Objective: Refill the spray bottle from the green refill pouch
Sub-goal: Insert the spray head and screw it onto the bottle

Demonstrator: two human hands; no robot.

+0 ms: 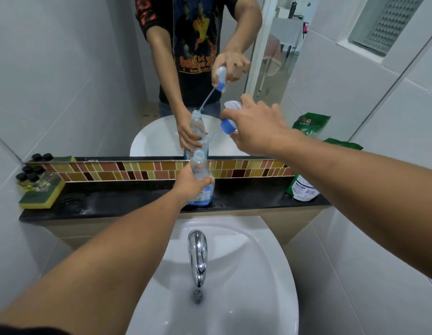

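Note:
A clear spray bottle [200, 165] with a little blue liquid at its bottom stands on the black ledge [113, 204], its neck uncapped. My left hand [192, 186] is wrapped around its middle. My right hand [256, 128] holds the white and blue spray head [228, 124] up and to the right of the bottle. The head's thin dip tube [211, 139] slants down, with its tip close above the bottle's mouth. The green refill pouch [303, 187] stands at the ledge's right end, partly behind my right forearm.
A white sink [246, 262] with a chrome tap [197, 252] lies below the ledge. A yellow-green sponge [42, 197] carrying several small black-capped jars sits at the ledge's left end. A mirror above the mosaic tile strip [137, 171] reflects the scene.

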